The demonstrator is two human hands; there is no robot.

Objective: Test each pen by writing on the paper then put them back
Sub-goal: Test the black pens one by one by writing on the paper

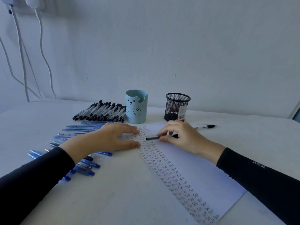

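Note:
A white paper point(191, 166) lies on the table, its left strip filled with rows of the word "Test". My right hand point(181, 137) pinches a black pen point(152, 138) that lies level just above the sheet's upper part. My left hand point(105, 138) rests flat with straight fingers on the paper's left edge. A heap of black pens point(100, 111) lies at the back left. Several blue pens point(84, 164) are spread under and beside my left forearm. One black-capped clear pen point(204, 127) lies to the right of the sheet.
A pale blue bear cup point(136, 108) and a black mesh pen pot point(177, 108) stand behind the paper near the wall. White cables point(40, 51) hang down the wall at the left. The white table point(113, 192) spreads to the front.

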